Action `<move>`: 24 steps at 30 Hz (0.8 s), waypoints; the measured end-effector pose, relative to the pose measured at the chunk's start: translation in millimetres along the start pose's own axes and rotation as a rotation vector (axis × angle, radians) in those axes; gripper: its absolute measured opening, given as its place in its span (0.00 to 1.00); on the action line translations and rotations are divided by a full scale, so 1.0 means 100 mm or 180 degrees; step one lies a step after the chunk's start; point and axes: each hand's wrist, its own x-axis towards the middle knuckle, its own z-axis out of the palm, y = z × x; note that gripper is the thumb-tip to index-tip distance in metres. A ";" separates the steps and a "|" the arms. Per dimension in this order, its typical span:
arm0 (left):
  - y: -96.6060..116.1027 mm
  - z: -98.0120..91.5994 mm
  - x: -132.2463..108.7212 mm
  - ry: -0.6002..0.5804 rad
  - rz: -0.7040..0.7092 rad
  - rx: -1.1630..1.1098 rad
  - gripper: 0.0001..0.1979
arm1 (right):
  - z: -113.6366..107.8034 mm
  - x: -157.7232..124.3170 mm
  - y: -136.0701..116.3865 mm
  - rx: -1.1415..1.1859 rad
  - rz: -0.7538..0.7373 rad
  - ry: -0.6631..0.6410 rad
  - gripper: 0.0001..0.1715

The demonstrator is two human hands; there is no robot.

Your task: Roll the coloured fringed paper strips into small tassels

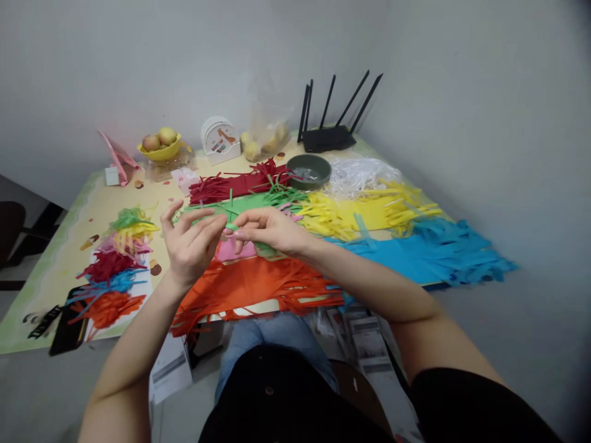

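Between my two hands, above the middle of the table, is a thin green paper strip. My left hand pinches one end with thumb and forefinger, its other fingers raised. My right hand pinches the strip close by from the other side. Beneath and behind the hands lies fringed green paper, with pink paper partly hidden below it. Nearer to me a fringed orange paper sheet spreads along the table edge.
Small coloured strip bundles lie at the left beside a black phone. Red, yellow and blue fringed paper cover the right. Behind stand a dark bowl, a router and a yellow fruit bowl.
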 end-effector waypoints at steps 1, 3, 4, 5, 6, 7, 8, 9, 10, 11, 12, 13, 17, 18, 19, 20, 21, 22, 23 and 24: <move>0.02 0.04 0.01 0.0146 -0.0014 -0.0003 0.05 | 0.02 -0.01 0.01 0.0046 -0.0096 0.0066 0.22; 0.08 0.14 0.03 0.0477 -0.0063 -0.0054 0.04 | 0.04 0.00 0.00 0.0126 -0.0351 0.0130 0.21; 0.10 0.18 0.05 0.0645 -0.0152 -0.0171 0.05 | 0.04 0.02 -0.02 0.0154 -0.0486 0.0137 0.20; 0.13 0.22 0.08 0.0796 -0.0296 -0.0379 0.05 | 0.04 0.04 -0.04 0.0166 -0.0620 0.0136 0.20; 0.15 0.26 0.11 0.0884 -0.0498 -0.0671 0.05 | 0.03 0.07 -0.06 0.0167 -0.0751 0.0136 0.19; 0.17 0.29 0.15 0.0900 -0.0739 -0.1010 0.06 | 0.01 0.10 -0.07 0.0157 -0.0865 0.0148 0.19; 0.18 0.31 0.19 0.0884 -0.0982 -0.1350 0.07 | -0.01 0.14 -0.08 0.0131 -0.0960 0.0190 0.19; 0.20 0.34 0.23 0.0850 -0.1208 -0.1642 0.08 | -0.04 0.18 -0.08 0.0089 -0.1044 0.0270 0.17; 0.21 0.36 0.27 0.0817 -0.1402 -0.1850 0.09 | -0.07 0.21 -0.07 0.0021 -0.1110 0.0376 0.16; 0.22 0.39 0.31 0.0798 -0.1559 -0.1976 0.10 | -0.10 0.24 -0.06 -0.0085 -0.1153 0.0504 0.14; 0.22 0.43 0.35 0.0814 -0.1670 -0.2042 0.11 | -0.13 0.27 -0.04 -0.0233 -0.1176 0.0644 0.12; 0.23 0.47 0.38 0.0860 -0.1739 -0.2066 0.11 | -0.16 0.29 -0.02 -0.0399 -0.1195 0.0764 0.11; 0.16 0.69 0.47 0.1193 -0.1824 -0.2029 0.08 | -0.31 0.35 0.03 -0.1207 -0.1379 0.0903 0.07; 0.11 0.73 0.49 0.1314 -0.1841 -0.2013 0.07 | -0.41 0.38 0.02 -0.1543 -0.1481 0.0860 0.07; 0.05 0.74 0.51 0.1431 -0.1885 -0.2038 0.06 | -0.56 0.42 0.00 -0.1942 -0.1565 0.0876 0.08; -0.02 0.74 0.53 0.1504 -0.1982 -0.2162 0.06 | -0.76 0.47 -0.03 -0.2384 -0.1575 0.0983 0.10; -0.10 0.72 0.55 0.1505 -0.2137 -0.2400 0.07 | -1.02 0.52 -0.06 -0.2868 -0.1485 0.1146 0.13; -0.18 0.68 0.57 0.1445 -0.2329 -0.2706 0.09 | -1.32 0.57 -0.09 -0.3256 -0.1229 0.1516 0.16; -0.25 0.63 0.58 0.1359 -0.2523 -0.2995 0.10 | -1.64 0.62 -0.11 -0.3639 -0.0745 0.1818 0.19; -0.30 0.59 0.58 0.1285 -0.2677 -0.3189 0.11 | -1.97 0.67 -0.11 -0.4046 -0.0093 0.2084 0.21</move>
